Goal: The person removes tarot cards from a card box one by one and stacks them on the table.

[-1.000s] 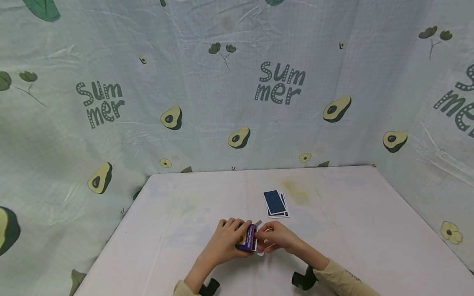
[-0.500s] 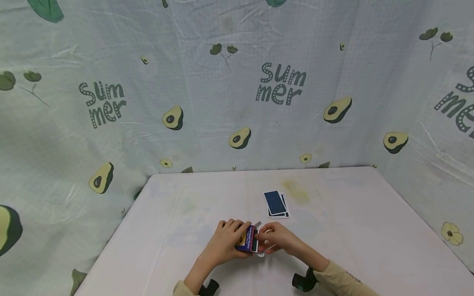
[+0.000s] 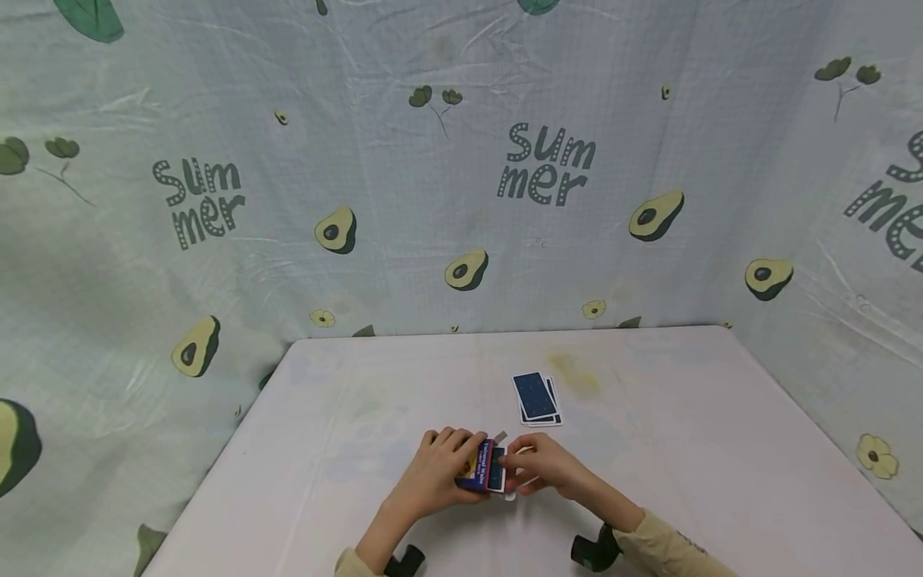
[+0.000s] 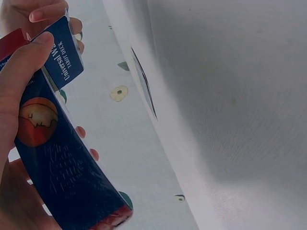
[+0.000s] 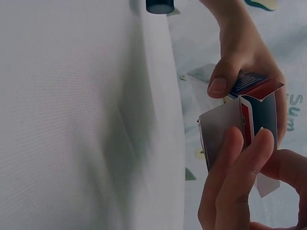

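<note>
My left hand (image 3: 436,473) grips a dark blue and red tarot card box (image 3: 473,473) around its sides, above the table. In the left wrist view, a face in an orange disc decorates the box, and a flap (image 4: 64,55) lettered "Tarot Deck" sticks out past the thumb (image 4: 29,60). Blue-backed tarot cards (image 3: 497,470) protrude from the box's open right end. There my right hand (image 3: 539,463) pinches them; in the right wrist view its fingertips (image 5: 261,143) lie against the cards, beside a pale open flap (image 5: 221,124).
Beyond the hands, a small pile of blue-backed cards (image 3: 535,397) lies slightly fanned on the white-covered table (image 3: 360,409). A printed cloth (image 3: 404,184) hangs behind the table and along its sides. Black wrist cameras (image 3: 595,551) sit by the forearms.
More of the cards shows outside the box's right end than before. The left hand and box have shifted slightly left; the right hand has hardly moved.
</note>
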Demonstrator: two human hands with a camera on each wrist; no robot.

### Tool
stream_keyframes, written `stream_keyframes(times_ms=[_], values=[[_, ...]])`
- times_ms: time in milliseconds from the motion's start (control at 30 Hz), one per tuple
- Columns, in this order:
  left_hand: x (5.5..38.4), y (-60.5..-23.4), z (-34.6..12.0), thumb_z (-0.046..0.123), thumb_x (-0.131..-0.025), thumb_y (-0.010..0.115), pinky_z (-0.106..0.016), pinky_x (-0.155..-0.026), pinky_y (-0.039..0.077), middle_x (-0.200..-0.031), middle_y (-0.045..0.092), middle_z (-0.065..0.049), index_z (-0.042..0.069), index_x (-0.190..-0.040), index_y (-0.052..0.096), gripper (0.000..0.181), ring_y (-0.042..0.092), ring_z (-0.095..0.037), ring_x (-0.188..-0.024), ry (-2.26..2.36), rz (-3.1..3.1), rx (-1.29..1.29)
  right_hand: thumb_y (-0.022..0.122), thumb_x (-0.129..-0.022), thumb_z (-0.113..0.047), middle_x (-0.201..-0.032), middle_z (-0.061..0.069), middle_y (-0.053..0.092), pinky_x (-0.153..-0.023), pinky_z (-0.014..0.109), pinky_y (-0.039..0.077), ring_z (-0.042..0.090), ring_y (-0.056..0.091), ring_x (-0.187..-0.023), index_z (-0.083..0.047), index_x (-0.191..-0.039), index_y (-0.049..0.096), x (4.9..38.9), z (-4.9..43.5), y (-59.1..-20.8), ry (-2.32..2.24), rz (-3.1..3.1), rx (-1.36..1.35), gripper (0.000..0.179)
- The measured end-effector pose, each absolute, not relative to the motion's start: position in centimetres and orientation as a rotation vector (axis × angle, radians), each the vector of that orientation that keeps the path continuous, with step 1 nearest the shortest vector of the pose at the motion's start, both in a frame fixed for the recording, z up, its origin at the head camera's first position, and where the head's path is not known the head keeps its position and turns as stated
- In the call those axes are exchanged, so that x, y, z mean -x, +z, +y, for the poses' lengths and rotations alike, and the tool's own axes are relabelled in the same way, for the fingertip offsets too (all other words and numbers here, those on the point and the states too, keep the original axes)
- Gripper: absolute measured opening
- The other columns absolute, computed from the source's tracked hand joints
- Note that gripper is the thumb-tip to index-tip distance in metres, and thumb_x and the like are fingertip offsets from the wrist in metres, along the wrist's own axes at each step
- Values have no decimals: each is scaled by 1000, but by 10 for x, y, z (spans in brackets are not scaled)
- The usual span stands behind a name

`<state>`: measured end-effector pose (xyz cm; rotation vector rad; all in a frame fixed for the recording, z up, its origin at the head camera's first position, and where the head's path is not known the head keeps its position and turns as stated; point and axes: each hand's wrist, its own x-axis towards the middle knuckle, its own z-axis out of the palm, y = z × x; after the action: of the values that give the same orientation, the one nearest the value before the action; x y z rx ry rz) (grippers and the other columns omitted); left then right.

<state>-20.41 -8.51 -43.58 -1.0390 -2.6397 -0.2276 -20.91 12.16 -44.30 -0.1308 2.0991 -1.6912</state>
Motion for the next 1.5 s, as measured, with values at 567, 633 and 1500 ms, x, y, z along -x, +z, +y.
stream_keyframes(times_ms=[567,633,1500], values=[[206,-437,-86,56,-63,70,-34,-82,37,-108,56,3,18,-125,48,76,48,-13,-96,-247,-2659,1040,62,-81,-22,-80,7,67,-55,27,52,15,66,-63,2,-95,54,210,124,-442,-1686,2120,102,29],[206,-437,-86,56,-63,70,-34,-82,37,-108,56,3,18,-125,48,76,48,-13,-96,-247,-2662,1037,62,-81,-20,-78,6,67,-54,27,52,15,66,-64,2,-95,54,210,125,-443,-1693,2115,108,27],[205,-437,-88,55,-63,71,-34,-81,37,-108,56,3,18,-125,48,76,48,-13,-97,-240,-2701,1009,63,-80,-22,-89,11,68,-51,21,48,15,67,-67,-1,-99,51,204,134,-444,-1761,2111,72,30]])
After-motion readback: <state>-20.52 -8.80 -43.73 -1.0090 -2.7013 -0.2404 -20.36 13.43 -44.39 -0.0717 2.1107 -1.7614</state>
